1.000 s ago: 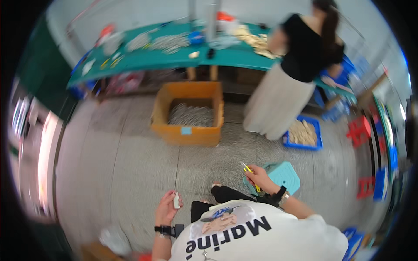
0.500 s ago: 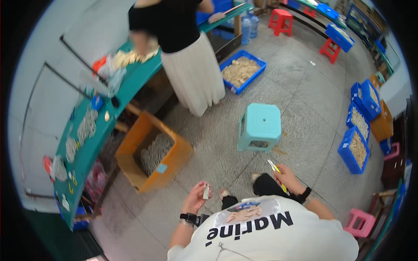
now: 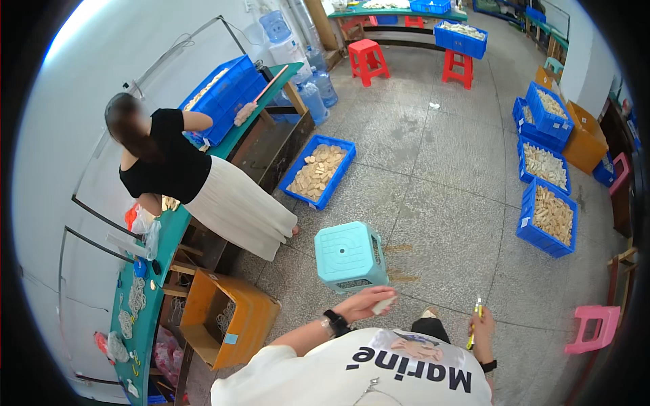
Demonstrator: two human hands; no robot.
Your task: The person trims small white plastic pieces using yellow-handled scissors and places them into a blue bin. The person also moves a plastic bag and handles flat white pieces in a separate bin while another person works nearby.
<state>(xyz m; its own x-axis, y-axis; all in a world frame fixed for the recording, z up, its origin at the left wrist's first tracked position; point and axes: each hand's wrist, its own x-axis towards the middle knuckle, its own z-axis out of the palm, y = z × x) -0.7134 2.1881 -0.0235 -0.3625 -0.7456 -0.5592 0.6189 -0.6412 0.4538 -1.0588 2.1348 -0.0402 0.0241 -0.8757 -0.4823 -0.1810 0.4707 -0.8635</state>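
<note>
Speckled floor [image 3: 447,203]; I see right hand [image 3: 483,329] fingers clamped on yellow utility knife [image 3: 478,310], left hand [image 3: 362,304] fingers on white piece [image 3: 384,305]: careless swings could cut.

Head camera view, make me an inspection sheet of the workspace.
Surface: grey speckled floor; green table at left.
Job's things: small white piece; yellow knife-like tool.
Clutter: pale cord bundles on the table; orange-brown box, turquoise stool and blue crate of tan pieces on the floor.
Hands: left hand holds the white piece; right hand grips the tool.
Cables: thin cable-like line along the wall, hard to trace.
Surroundings: co-worker at the table; water bottles.
</note>
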